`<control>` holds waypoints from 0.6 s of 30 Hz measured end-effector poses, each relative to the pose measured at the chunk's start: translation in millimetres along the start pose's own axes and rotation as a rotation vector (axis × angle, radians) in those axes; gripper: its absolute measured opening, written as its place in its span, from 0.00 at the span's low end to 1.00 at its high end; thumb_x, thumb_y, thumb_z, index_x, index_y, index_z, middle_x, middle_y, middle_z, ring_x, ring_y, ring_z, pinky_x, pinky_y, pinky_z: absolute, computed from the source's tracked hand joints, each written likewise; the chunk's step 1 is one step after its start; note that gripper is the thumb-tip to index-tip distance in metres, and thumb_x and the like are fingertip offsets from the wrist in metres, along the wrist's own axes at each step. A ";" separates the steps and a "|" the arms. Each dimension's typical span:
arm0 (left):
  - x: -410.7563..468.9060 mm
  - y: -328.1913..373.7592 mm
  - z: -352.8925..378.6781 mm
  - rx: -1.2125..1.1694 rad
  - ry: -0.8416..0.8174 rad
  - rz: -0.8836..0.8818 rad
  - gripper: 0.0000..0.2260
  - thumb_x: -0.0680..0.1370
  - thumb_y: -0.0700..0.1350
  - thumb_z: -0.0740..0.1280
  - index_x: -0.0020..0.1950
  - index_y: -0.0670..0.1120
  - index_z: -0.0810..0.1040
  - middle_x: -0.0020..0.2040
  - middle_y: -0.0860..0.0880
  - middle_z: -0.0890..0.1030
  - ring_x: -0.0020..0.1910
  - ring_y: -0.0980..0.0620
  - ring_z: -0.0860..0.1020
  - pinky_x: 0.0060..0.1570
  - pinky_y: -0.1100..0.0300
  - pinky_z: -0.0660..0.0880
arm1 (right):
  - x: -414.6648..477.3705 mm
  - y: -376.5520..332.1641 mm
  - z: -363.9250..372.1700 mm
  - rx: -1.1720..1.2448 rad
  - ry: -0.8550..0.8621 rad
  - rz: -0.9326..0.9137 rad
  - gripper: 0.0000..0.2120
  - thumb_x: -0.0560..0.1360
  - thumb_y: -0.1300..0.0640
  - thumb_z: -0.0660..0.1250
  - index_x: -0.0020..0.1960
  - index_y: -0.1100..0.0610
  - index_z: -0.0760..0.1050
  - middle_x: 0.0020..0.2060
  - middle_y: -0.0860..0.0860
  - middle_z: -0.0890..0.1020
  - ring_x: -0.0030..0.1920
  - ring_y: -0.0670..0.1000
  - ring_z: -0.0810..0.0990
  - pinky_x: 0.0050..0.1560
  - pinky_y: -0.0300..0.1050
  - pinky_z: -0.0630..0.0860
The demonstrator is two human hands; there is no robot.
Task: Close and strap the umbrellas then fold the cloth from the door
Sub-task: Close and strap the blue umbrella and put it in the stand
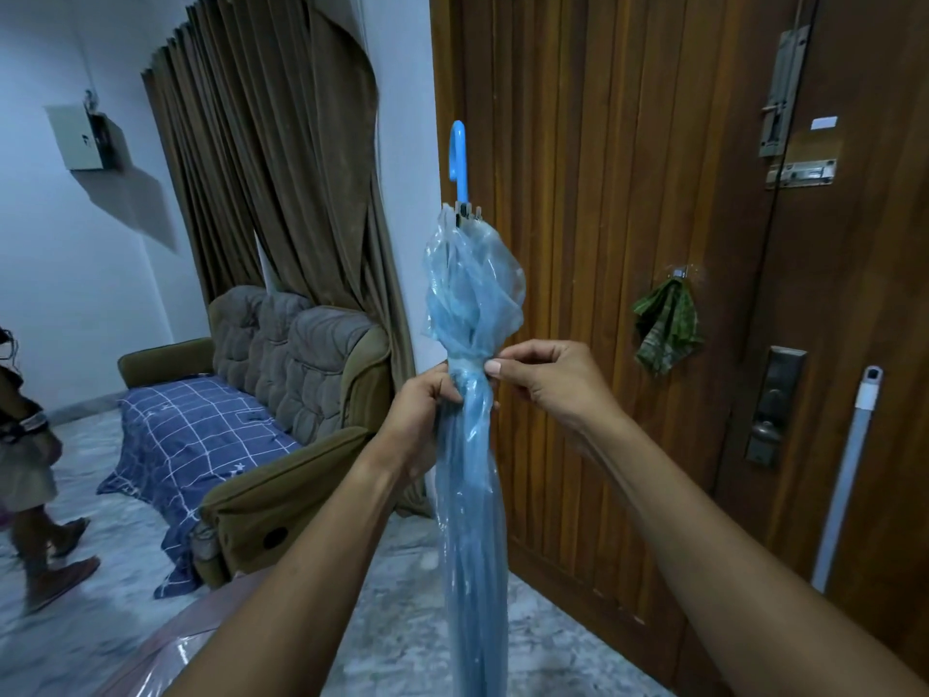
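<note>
A person holds a closed blue umbrella (470, 445) upright, handle up, its long axis vertical between both hands: left hand (425, 420) gripping the cinched waist, right hand (540, 377) pinching the strap there. The green cloth (666, 327) hangs on the door (603, 193), beyond the right fingers.

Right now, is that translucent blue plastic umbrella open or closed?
Closed: the translucent blue plastic umbrella has its canopy gathered around the shaft, both hands pinching it midway. Strap fastening: cannot tell.

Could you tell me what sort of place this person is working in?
Most likely a home's living room by the entrance: a cushioned sofa, long brown curtains, and a wooden door with bolts and a lock.
</note>
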State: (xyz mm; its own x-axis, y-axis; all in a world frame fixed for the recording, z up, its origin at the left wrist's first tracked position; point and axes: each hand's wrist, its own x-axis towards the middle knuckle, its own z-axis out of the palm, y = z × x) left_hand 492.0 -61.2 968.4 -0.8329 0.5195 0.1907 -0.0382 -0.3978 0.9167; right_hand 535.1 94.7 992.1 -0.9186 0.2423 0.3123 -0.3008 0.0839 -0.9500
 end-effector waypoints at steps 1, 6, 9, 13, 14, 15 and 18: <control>-2.3 0.4 2.2 0.042 0.020 0.010 0.18 0.71 0.32 0.53 0.54 0.37 0.80 0.41 0.40 0.78 0.39 0.44 0.78 0.41 0.54 0.76 | -0.7 0.6 0.3 -0.020 0.010 -0.004 0.07 0.68 0.62 0.79 0.35 0.54 0.84 0.35 0.47 0.86 0.37 0.40 0.83 0.39 0.34 0.75; -1.9 -5.4 14.4 0.166 0.099 0.230 0.10 0.80 0.45 0.65 0.57 0.45 0.82 0.48 0.44 0.85 0.44 0.51 0.83 0.44 0.58 0.79 | -6.2 4.2 12.0 0.029 0.010 -0.077 0.05 0.70 0.64 0.77 0.40 0.56 0.84 0.33 0.46 0.86 0.35 0.39 0.83 0.37 0.29 0.75; 6.6 -11.0 13.3 0.093 0.227 0.262 0.17 0.77 0.48 0.72 0.61 0.39 0.79 0.44 0.45 0.85 0.43 0.50 0.83 0.44 0.57 0.80 | -7.7 2.5 18.6 0.050 0.002 -0.120 0.06 0.72 0.67 0.75 0.42 0.57 0.85 0.35 0.48 0.87 0.39 0.43 0.85 0.40 0.33 0.78; 9.3 -11.9 10.2 -0.110 0.216 0.210 0.19 0.76 0.51 0.73 0.59 0.38 0.81 0.47 0.41 0.84 0.47 0.44 0.84 0.52 0.49 0.80 | -12.4 5.5 22.9 0.020 0.021 -0.157 0.04 0.72 0.66 0.76 0.46 0.63 0.86 0.39 0.55 0.88 0.43 0.52 0.87 0.47 0.45 0.84; 7.8 -10.6 10.9 -0.149 0.205 0.181 0.16 0.78 0.51 0.70 0.56 0.39 0.82 0.45 0.41 0.84 0.45 0.44 0.84 0.50 0.49 0.80 | -14.4 7.7 25.1 0.001 0.040 -0.167 0.04 0.71 0.65 0.76 0.46 0.63 0.86 0.39 0.55 0.88 0.42 0.52 0.87 0.48 0.47 0.84; 7.6 -9.7 10.9 -0.184 0.199 0.147 0.14 0.79 0.51 0.67 0.53 0.40 0.84 0.44 0.42 0.84 0.44 0.44 0.84 0.50 0.49 0.80 | -16.6 9.6 27.3 -0.029 0.060 -0.184 0.04 0.71 0.65 0.76 0.46 0.62 0.86 0.38 0.54 0.88 0.42 0.52 0.87 0.49 0.48 0.84; 6.3 -3.4 12.3 -0.287 0.166 0.091 0.16 0.79 0.53 0.66 0.53 0.41 0.84 0.45 0.41 0.82 0.46 0.44 0.83 0.57 0.48 0.77 | -22.4 15.0 35.7 -0.119 0.090 -0.257 0.04 0.70 0.62 0.77 0.46 0.60 0.87 0.39 0.50 0.88 0.42 0.48 0.87 0.50 0.50 0.84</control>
State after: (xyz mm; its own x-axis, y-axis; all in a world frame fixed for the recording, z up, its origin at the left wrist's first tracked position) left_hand 493.7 -47.3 970.9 -0.9175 0.3513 0.1864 -0.0933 -0.6457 0.7579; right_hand 542.1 56.0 970.7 -0.7878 0.2830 0.5471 -0.4837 0.2655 -0.8340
